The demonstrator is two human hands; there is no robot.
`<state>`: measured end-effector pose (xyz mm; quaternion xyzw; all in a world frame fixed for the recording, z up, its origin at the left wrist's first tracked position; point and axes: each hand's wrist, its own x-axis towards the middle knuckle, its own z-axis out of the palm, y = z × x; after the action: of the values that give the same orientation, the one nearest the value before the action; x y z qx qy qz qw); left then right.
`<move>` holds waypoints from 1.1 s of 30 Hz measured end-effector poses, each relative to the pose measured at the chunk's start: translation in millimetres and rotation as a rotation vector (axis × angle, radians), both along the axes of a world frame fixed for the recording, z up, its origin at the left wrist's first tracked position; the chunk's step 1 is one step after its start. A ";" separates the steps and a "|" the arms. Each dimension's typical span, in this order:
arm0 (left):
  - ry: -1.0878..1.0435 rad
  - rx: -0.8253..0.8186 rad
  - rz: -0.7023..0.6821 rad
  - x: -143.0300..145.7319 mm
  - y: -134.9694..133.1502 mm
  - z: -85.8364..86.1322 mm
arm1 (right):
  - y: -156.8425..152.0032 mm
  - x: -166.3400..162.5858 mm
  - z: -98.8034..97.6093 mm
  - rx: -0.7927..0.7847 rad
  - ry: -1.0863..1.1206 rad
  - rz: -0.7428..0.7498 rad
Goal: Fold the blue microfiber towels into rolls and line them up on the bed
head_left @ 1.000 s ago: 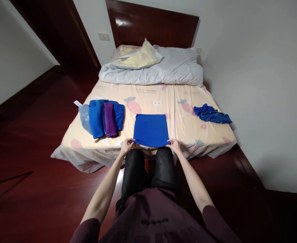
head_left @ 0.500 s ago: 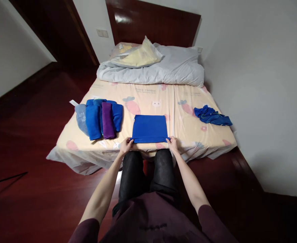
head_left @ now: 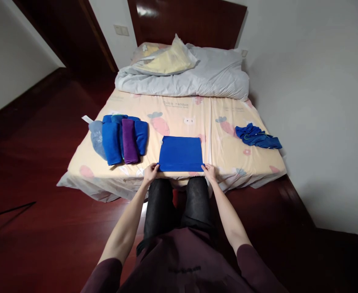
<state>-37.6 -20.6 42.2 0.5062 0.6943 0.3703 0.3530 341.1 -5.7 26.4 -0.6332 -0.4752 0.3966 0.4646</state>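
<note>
A blue towel (head_left: 181, 152) lies spread as a flat rectangle on the front of the bed, with a narrow fold along its near edge and a small white tag at its left side. My left hand (head_left: 151, 172) pinches the near left corner between thumb and fingers. At the near right corner, my right hand (head_left: 209, 171) is closed on the cloth in the same way. Left of the towel sits a pile of folded towels, with a purple towel (head_left: 130, 142) and a blue folded towel (head_left: 112, 142) on top, and a grey-blue one at its side.
A crumpled blue cloth (head_left: 256, 136) lies near the bed's right edge. Toward the headboard (head_left: 191, 22) are a rolled grey-white quilt (head_left: 181, 83) and a yellow pillow (head_left: 172, 60). The patterned bed sheet (head_left: 179, 116) hangs over the front edge, close to my legs.
The camera view has shifted slightly. Both hands stay on the towel's near corners, and the fold along its near edge looks flatter.
</note>
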 end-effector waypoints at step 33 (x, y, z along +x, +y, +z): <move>0.119 -0.026 0.087 1.5 3.4 -14.3 | 2.7 5.1 -29.8 0.095 -0.089 -0.032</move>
<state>-36.1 -17.1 27.9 0.4918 0.7402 0.3456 0.3014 346.2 -3.0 -3.4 -0.6350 -0.5035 0.3379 0.4787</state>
